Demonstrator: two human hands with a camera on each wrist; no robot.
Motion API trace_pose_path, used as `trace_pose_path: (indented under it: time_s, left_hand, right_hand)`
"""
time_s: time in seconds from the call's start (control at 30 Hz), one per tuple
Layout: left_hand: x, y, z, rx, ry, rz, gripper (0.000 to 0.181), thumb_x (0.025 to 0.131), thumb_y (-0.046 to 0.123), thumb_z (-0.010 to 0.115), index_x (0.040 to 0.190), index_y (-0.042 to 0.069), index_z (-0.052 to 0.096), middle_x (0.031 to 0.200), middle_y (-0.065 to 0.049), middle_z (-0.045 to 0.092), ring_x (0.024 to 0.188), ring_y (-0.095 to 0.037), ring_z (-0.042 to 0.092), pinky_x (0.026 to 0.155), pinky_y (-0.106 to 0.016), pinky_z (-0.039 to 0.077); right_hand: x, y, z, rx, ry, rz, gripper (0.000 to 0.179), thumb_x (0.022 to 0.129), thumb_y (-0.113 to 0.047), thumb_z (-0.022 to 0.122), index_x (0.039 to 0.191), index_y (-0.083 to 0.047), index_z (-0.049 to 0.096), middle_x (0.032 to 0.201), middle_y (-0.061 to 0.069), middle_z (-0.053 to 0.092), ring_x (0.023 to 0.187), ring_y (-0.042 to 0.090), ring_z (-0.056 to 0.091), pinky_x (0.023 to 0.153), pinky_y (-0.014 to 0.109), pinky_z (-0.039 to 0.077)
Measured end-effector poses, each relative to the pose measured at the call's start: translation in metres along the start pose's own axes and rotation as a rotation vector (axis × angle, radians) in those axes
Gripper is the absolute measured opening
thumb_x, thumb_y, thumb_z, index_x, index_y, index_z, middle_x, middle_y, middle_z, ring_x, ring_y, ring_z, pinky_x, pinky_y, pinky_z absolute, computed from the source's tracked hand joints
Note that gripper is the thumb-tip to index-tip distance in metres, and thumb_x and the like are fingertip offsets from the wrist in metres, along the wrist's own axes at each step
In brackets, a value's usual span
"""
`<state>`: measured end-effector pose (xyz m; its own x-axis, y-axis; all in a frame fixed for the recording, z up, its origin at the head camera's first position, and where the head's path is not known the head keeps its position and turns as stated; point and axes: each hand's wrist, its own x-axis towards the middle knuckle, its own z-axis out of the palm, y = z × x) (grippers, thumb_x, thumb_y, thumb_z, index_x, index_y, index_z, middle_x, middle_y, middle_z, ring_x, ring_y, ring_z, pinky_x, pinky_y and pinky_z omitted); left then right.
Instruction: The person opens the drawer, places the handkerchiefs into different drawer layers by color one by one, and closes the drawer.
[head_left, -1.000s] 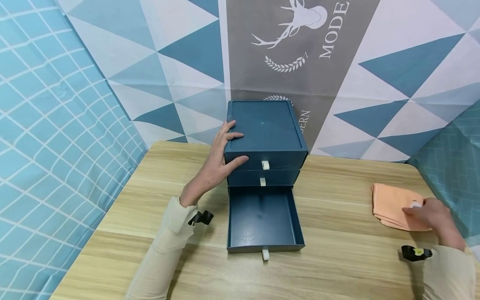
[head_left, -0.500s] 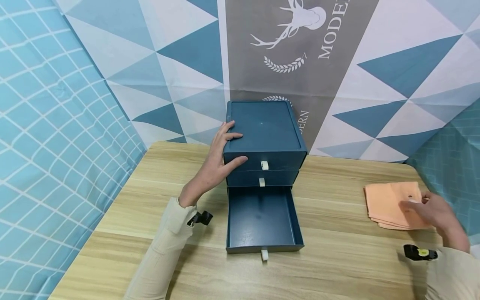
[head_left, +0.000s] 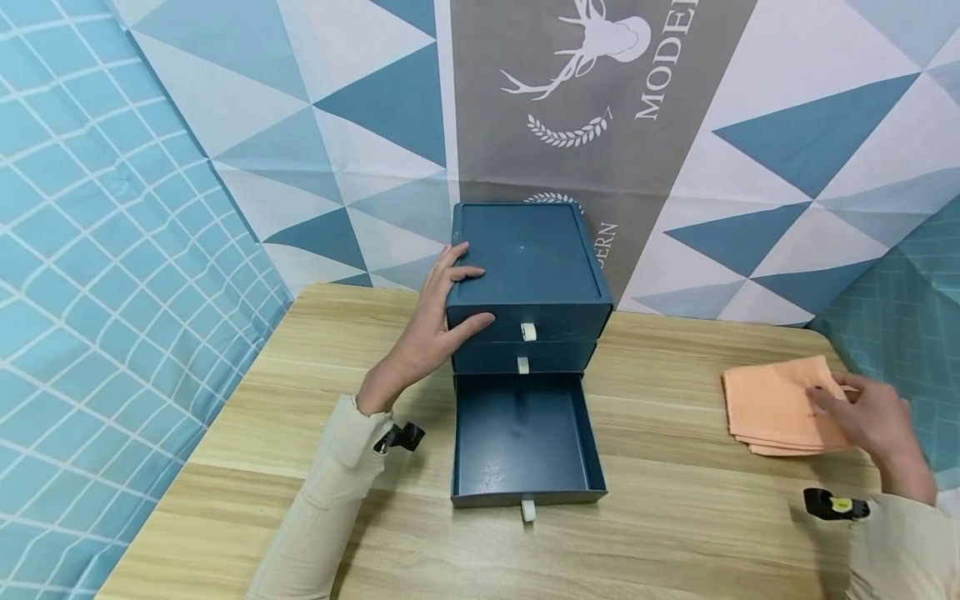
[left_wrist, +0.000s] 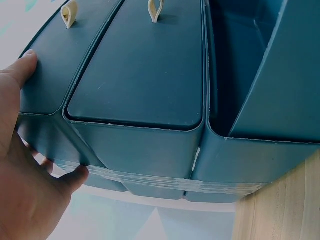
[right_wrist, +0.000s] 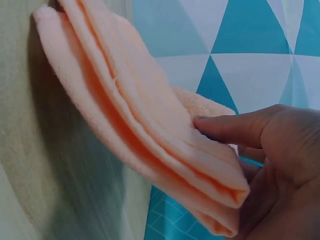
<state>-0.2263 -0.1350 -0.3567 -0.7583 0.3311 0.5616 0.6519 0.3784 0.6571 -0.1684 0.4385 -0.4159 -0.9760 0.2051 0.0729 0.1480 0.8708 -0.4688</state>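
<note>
In the head view a dark blue drawer cabinet (head_left: 525,254) stands at the table's centre. Its bottom drawer (head_left: 517,442) is pulled out, with nothing seen inside. My left hand (head_left: 425,329) holds the cabinet's upper left corner, thumb across the front and fingers over the top and side. On the right, my right hand (head_left: 879,414) pinches the right edge of a folded peach towel (head_left: 776,408). From the right wrist view, the towel (right_wrist: 135,100) tilts up off the table at the held end, its layers showing, with the thumb on one face; the other fingers are partly hidden behind it.
Pale pull tabs (head_left: 528,332) mark the drawers; the upper two are closed. Clear tape (left_wrist: 165,181) runs along the cabinet's side. A patterned backdrop (head_left: 375,108) rises behind the wooden table (head_left: 675,533), whose right edge lies close to the towel.
The towel has slid and turned slightly left, and its right side has come up with my right hand. My left hand stays on the cabinet corner.
</note>
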Motion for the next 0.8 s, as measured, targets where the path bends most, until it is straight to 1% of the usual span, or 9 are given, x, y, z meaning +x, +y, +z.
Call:
trace_pose_path:
  time_s: [0.1,0.3,0.4,0.47,0.53,0.57,0.6,0.67,0.8]
  left_hand:
    - [0.000,0.005,-0.001,-0.010,-0.001,-0.003,0.049,0.097,0.028,0.067,0.139,0.015,0.048,0.165,-0.004,0.016,0.153,-0.015,-0.003,0.117,-0.062,0.007]
    - [-0.001,-0.001,-0.001,-0.001,-0.006,-0.005,0.054,0.097,0.048,0.062,0.140,0.019,0.047,0.166,0.001,0.015,0.153,-0.018,-0.002,0.117,-0.062,0.008]
    - [-0.001,-0.001,-0.001,0.001,-0.007,-0.009,0.054,0.097,0.049,0.061,0.140,0.019,0.047,0.166,0.001,0.015,0.153,-0.014,-0.003,0.117,-0.062,0.008]
    - [-0.001,-0.001,-0.001,0.003,-0.008,-0.012,0.054,0.097,0.048,0.062,0.140,0.019,0.047,0.166,0.001,0.015,0.153,-0.012,-0.003,0.117,-0.062,0.008]
    - [-0.001,-0.001,-0.001,0.002,-0.009,-0.014,0.054,0.097,0.049,0.061,0.140,0.019,0.047,0.166,0.001,0.015,0.153,-0.012,-0.003,0.117,-0.062,0.008]
    - [-0.001,-0.001,-0.001,0.002,-0.009,-0.015,0.054,0.097,0.048,0.061,0.140,0.019,0.047,0.166,0.001,0.015,0.153,-0.013,-0.003,0.117,-0.062,0.008]
    - [-0.001,-0.001,-0.001,0.001,-0.010,-0.017,0.054,0.097,0.048,0.062,0.140,0.019,0.047,0.166,0.001,0.014,0.153,-0.014,-0.003,0.117,-0.062,0.008]
    - [-0.001,0.000,-0.001,0.002,-0.012,-0.021,0.053,0.097,0.047,0.062,0.140,0.020,0.047,0.166,0.002,0.014,0.153,-0.014,-0.003,0.117,-0.062,0.008]
    - [-0.001,0.000,-0.001,0.001,-0.015,-0.024,0.052,0.097,0.043,0.064,0.140,0.021,0.046,0.166,0.004,0.013,0.153,-0.012,-0.004,0.117,-0.062,0.008]
  right_hand:
    - [-0.002,-0.003,0.000,-0.001,0.028,-0.010,0.062,0.103,-0.027,0.054,0.133,0.025,0.040,0.123,0.053,0.041,0.107,0.066,0.042,0.102,0.074,0.020]
    - [-0.003,-0.011,-0.002,-0.008,0.073,-0.038,0.060,0.103,-0.027,0.054,0.131,0.025,0.043,0.121,0.051,0.044,0.105,0.066,0.043,0.100,0.075,0.019]
    - [-0.003,-0.016,-0.005,-0.009,0.086,-0.044,0.056,0.102,-0.024,0.056,0.130,0.024,0.046,0.118,0.050,0.048,0.101,0.062,0.045,0.090,0.069,0.034]
    - [-0.003,-0.021,-0.007,-0.013,0.096,-0.050,0.054,0.101,-0.022,0.057,0.129,0.024,0.047,0.113,0.048,0.052,0.096,0.058,0.048,0.073,0.058,0.043]
    - [-0.004,-0.025,-0.009,-0.022,0.107,-0.059,0.053,0.101,-0.020,0.058,0.128,0.024,0.048,0.109,0.046,0.055,0.092,0.054,0.050,0.060,0.047,0.041]
    - [-0.004,-0.027,-0.010,-0.021,0.110,-0.065,0.053,0.101,-0.020,0.059,0.129,0.024,0.048,0.108,0.046,0.055,0.092,0.053,0.050,0.060,0.044,0.039]
    - [-0.005,-0.029,-0.010,-0.017,0.114,-0.073,0.053,0.101,-0.019,0.058,0.129,0.024,0.047,0.109,0.046,0.054,0.094,0.055,0.050,0.065,0.049,0.042]
    - [-0.006,-0.033,-0.011,-0.015,0.125,-0.088,0.052,0.101,-0.019,0.057,0.129,0.024,0.048,0.098,0.044,0.058,0.092,0.055,0.050,0.072,0.054,0.042]
    - [-0.008,-0.041,-0.013,-0.005,0.149,-0.113,0.051,0.102,-0.018,0.056,0.129,0.024,0.048,0.100,0.044,0.057,0.099,0.061,0.047,0.093,0.072,0.030]
